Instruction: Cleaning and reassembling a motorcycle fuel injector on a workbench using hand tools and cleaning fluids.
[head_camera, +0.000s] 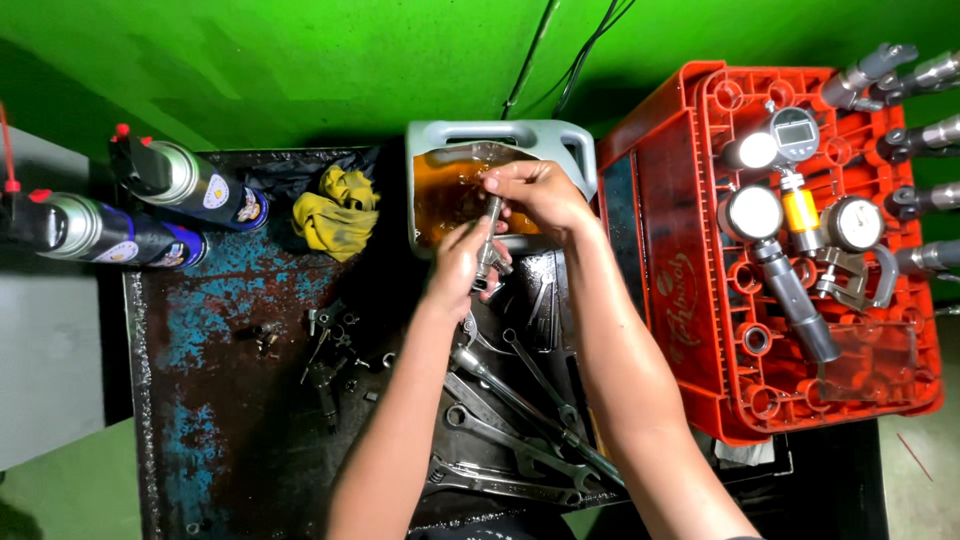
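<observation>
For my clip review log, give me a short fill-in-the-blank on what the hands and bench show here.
1. Both hands hold a slim metal part over a cut-open jug of ____ liquid.
2. The crumpled rag is ____.
3. The gauges lie on a ____ crate.
4. Below the hands lie several ____.

Missing: amber; yellow; red; wrenches

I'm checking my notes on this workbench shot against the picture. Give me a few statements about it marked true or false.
1. Both hands, left hand and right hand, hold a small metal part. True.
2. The cut-open jug holds blue liquid. False: it is amber.
3. The yellow rag lies left of the jug. True.
4. The wrenches lie in the red crate. False: they lie on the dark tray; the crate bears gauges.
5. Two spray cans lie at left. True.
</observation>
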